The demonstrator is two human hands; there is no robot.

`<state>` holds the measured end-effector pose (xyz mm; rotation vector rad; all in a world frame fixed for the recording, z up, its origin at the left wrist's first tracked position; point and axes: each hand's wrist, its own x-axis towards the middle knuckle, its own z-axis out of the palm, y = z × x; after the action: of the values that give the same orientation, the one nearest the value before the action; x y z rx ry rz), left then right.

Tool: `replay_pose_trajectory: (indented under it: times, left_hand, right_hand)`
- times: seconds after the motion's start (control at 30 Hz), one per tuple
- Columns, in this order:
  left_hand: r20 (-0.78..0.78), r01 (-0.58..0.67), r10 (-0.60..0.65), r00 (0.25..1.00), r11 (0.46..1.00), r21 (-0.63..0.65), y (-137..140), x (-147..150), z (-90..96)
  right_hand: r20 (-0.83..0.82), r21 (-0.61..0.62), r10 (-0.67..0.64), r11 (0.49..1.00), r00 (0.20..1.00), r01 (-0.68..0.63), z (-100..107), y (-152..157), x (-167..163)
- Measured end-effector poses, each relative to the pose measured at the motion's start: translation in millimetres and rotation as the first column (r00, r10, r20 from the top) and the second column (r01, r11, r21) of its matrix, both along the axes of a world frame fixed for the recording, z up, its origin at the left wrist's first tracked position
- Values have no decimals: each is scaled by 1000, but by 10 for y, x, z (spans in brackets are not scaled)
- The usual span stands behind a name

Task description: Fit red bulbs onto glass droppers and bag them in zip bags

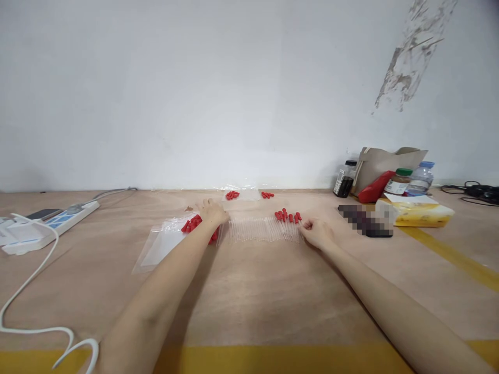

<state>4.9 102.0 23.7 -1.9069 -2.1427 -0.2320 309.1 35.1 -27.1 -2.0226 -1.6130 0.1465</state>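
Fingers of the left hand (212,213) and curled right hand (318,234) are bracketing the clear tubes (255,230), presumably keeping the row aligned, exact opening and any grip being indeterminable.

One view, from a camera worn on the person's head, faces forward and slightly down across a table (253,311), which fills the lower half of the frame, toward a wall (195,93) filling the upper half. The left hand (211,213) and right hand (317,234) look small, just below center, well away from the lens.
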Motion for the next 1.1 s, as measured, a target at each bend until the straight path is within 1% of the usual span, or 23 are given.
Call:
replay_pose_trajectory:
  times: [0.17, 0.33, 0.47, 0.53, 0.6, 0.67, 0.7, 0.77, 0.8, 0.83, 0.87, 0.93, 1.0, 1.03, 1.07, 1.1]
  left_hand:
    - [-2, -27, 26, 1000, 998, -49, 55, 18, -25]
    - [27, -30, 31, 999, 998, -46, 83, 32, -78]
    - [35, 10, -11, 999, 1000, 24, 32, 86, -13]
    - [31, 62, -65, 997, 994, 89, -54, 124, 49]
    - [22, 132, -137, 990, 979, 157, -199, 153, 92]
    - [14, 221, -228, 973, 953, 207, -401, 159, 80]
    - [12, 281, -292, 956, 932, 229, -517, 152, 48]
    - [52, 498, -533, 844, 817, 291, -750, 118, -65]
    - [73, 573, -618, 783, 761, 303, -857, 96, -137]
    - [95, 625, -678, 729, 716, 310, -951, 74, -213]
    - [116, 661, -718, 686, 683, 310, -1028, 54, -286]
    - [166, 688, -758, 630, 645, 332, -1128, 30, -403]
    - [198, 694, -772, 603, 631, 346, -1168, 28, -466]
    - [203, 698, -776, 597, 627, 344, -1174, 34, -477]
    - [203, 703, -778, 594, 625, 339, -1177, 43, -477]
    - [200, 708, -780, 593, 623, 332, -1178, 52, -470]
  right_hand:
    - [33, -12, -18, 1000, 999, 18, -5, 4, -11]
    - [91, -59, -38, 997, 995, 43, 8, -3, -29]
    - [151, -115, -24, 993, 988, 42, 19, -1, -48]
    - [197, -139, -7, 990, 980, 35, 19, 8, -67]
    - [241, -163, 10, 986, 970, 31, 15, 21, -94]
    - [265, -185, 26, 982, 964, 24, 11, 34, -118]
    - [266, -194, 31, 981, 963, 22, 12, 39, -125]
    - [255, -210, 36, 977, 966, 19, 22, 43, -123]
    - [247, -218, 38, 976, 968, 17, 33, 42, -114]
    - [238, -222, 38, 975, 970, 16, 47, 38, -100]
    - [227, -221, 37, 975, 973, 14, 62, 31, -85]
    - [189, -186, 31, 983, 981, 4, 92, 9, -65]
    - [121, -87, 46, 996, 992, -35, 107, -31, -83]
    - [73, -19, 80, 997, 994, -78, 106, -60, -113]
    - [23, 54, 143, 988, 990, -144, 100, -96, -158]
    - [-21, 131, 233, 965, 972, -229, 89, -141, -218]
